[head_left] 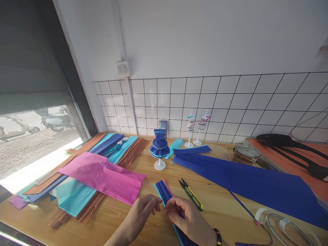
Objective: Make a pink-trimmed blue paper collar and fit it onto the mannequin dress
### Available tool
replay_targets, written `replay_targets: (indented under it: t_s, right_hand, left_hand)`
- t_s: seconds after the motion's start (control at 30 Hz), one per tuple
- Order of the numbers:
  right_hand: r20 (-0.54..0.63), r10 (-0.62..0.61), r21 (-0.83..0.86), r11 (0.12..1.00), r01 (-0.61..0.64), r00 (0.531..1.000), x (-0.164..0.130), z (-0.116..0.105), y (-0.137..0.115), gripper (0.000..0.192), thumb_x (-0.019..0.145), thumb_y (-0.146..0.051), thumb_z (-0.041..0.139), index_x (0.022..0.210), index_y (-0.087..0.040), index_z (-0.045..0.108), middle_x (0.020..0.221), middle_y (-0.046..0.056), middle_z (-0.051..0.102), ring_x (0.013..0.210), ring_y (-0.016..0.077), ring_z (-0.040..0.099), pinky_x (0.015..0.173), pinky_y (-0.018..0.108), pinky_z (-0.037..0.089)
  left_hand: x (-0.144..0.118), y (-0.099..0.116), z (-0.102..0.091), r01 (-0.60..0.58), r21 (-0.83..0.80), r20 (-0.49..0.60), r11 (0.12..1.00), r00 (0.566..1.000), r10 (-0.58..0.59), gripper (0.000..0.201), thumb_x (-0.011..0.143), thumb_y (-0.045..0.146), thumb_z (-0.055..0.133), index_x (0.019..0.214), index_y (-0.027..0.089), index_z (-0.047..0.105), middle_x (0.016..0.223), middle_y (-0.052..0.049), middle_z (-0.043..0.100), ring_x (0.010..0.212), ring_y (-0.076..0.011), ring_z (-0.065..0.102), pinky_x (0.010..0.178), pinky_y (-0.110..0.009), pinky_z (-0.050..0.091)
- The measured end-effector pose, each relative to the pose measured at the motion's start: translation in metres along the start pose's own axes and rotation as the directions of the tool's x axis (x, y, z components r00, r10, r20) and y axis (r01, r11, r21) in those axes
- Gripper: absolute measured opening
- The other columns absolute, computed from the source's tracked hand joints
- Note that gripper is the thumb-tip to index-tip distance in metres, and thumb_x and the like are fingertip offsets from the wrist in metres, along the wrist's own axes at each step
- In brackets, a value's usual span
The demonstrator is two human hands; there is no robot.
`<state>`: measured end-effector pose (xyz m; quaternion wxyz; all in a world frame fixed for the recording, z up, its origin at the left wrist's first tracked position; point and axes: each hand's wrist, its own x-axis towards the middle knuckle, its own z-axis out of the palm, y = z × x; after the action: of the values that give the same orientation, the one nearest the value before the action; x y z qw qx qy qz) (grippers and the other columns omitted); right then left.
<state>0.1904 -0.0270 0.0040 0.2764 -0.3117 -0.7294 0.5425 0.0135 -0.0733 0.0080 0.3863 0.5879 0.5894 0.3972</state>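
Head view, from the left: a heap of crepe paper sheets (77, 164) in brown, blue and turquoise lies fanned on the wooden table (225, 201), with a pink sheet (105, 176) spread on top. Near the bottom edge the left hand (142, 212) rests on the table, fingers curled loosely with the tips drawn together, pointing at the near end of a folded strip (164, 192) of dark blue paper edged in turquoise and pink; whether those fingertips actually pinch the strip cannot be told. The strip runs from just above the two hands down and rightward, passing under the right hand (186, 218), whose bent fingers press down on it and hide its middle. Just right of the strip lie small thread snips (191, 193) with yellow-green handles. Behind, a mini mannequin (159, 147) wears a blue ruffled dress. Further right a long dark blue sheet (246, 184) stretches across the table.
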Motion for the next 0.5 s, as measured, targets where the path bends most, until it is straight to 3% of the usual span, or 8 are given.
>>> replay_targets:
  t_s: [0.13,0.33,0.43,0.5]
  right_hand:
    - [-0.005,0.007,0.008,1.0,-0.007,1.0,0.0,-0.001,0.002,0.013,0.078,-0.03,0.052,0.079,-0.018,0.058,0.064,-0.002,0.05,0.062,0.0126,0.046,0.058,0.021,0.038]
    - [0.003,0.007,-0.032,0.999,-0.007,1.0,0.0,-0.001,0.007,0.017,0.081,-0.034,0.051,0.076,-0.019,0.056,0.062,-0.003,0.047,0.06,0.0122,0.045,0.057,0.021,0.037]
    - [0.011,0.006,-0.065,0.998,-0.005,1.0,0.001,0.0,0.01,0.019,0.082,-0.036,0.049,0.076,-0.019,0.056,0.063,-0.003,0.047,0.061,0.0127,0.045,0.058,0.022,0.037]
    - [0.017,0.011,-0.089,0.996,-0.01,1.0,0.001,0.0,0.012,0.021,0.083,-0.038,0.048,0.076,-0.019,0.056,0.063,-0.003,0.047,0.061,0.0132,0.045,0.058,0.022,0.038]
  left_hand:
    - [-0.002,-0.008,-0.005,0.113,0.103,-0.142,0.988,0.985,-0.098,0.038,0.075,0.045,0.052,0.057,0.015,0.065,0.062,-0.003,0.065,0.062,-0.016,0.057,0.06,-0.024,0.043]
    - [-0.028,-0.042,-0.04,0.226,0.2,-0.271,0.953,0.948,-0.168,0.026,0.066,0.041,0.06,0.073,0.019,0.072,0.07,-0.003,0.072,0.069,-0.0209,0.063,0.064,-0.026,0.048]
    - [-0.054,-0.067,-0.078,0.241,0.392,-0.457,0.888,0.889,-0.039,0.031,0.068,0.045,0.057,0.085,0.022,0.07,0.082,-0.003,0.071,0.071,-0.0208,0.063,0.068,-0.028,0.05]
    - [-0.077,-0.085,-0.11,0.327,0.519,-0.609,0.79,0.79,0.073,0.038,0.069,0.051,0.053,0.089,0.022,0.069,0.095,-0.006,0.069,0.087,-0.0259,0.062,0.079,-0.034,0.048]
